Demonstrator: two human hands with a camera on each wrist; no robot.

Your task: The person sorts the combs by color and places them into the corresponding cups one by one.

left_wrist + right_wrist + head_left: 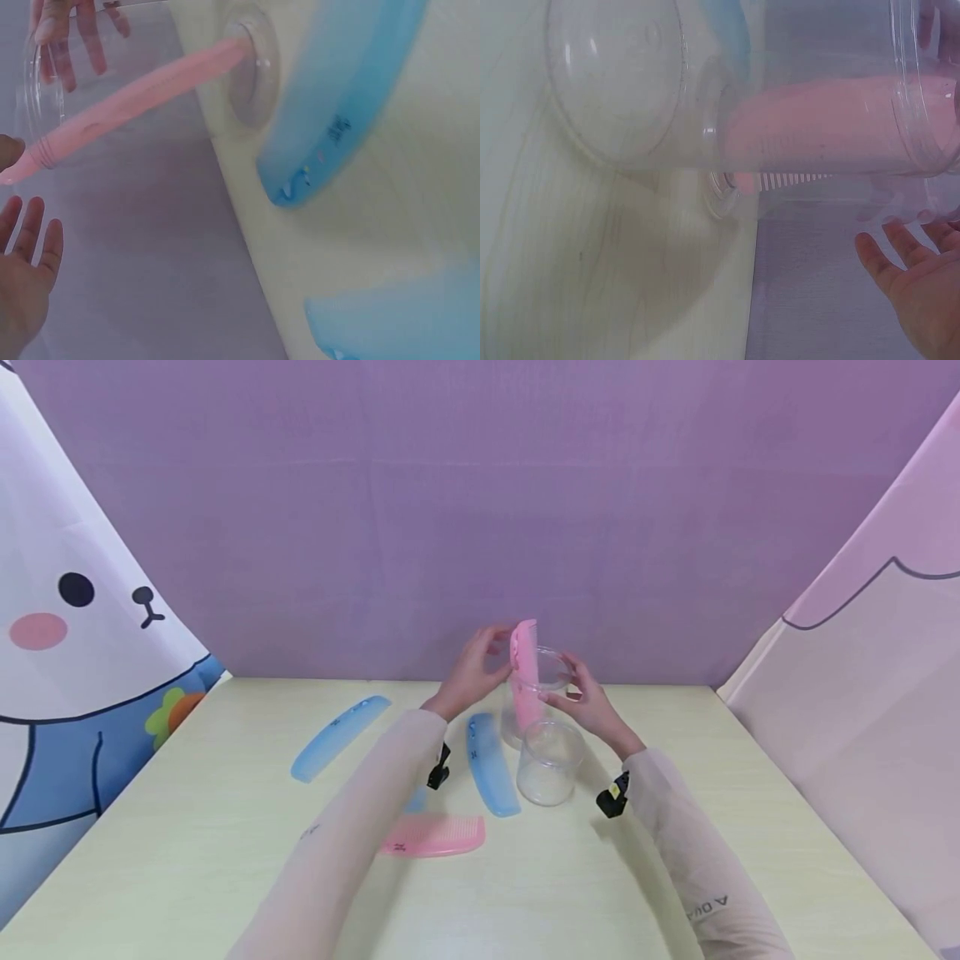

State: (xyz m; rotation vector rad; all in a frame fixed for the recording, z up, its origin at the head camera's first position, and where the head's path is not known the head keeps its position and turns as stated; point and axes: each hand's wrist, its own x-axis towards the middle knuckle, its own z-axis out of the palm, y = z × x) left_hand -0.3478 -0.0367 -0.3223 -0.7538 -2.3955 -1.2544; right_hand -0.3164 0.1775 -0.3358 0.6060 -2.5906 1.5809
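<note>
A pink comb (525, 664) stands on end inside a clear plastic container (510, 731), its top sticking out above the rim. Seen from the left wrist, it leans across the container with its lower end near the base. My left hand (471, 672) is at the comb's top end, thumb on one side and straight, spread fingers on the other. On the far side, my right hand (592, 706) holds the container near its rim, thumb in front and fingers round the back. A second clear container (547, 768) stands upright just in front.
On the table (540, 893), a blue comb (491, 764) lies left of the containers and another blue comb (339, 739) farther left. A pink comb (438, 837) and a blue piece (415, 800) are partly hidden by my left sleeve. Behind hangs a purple cloth (480, 527).
</note>
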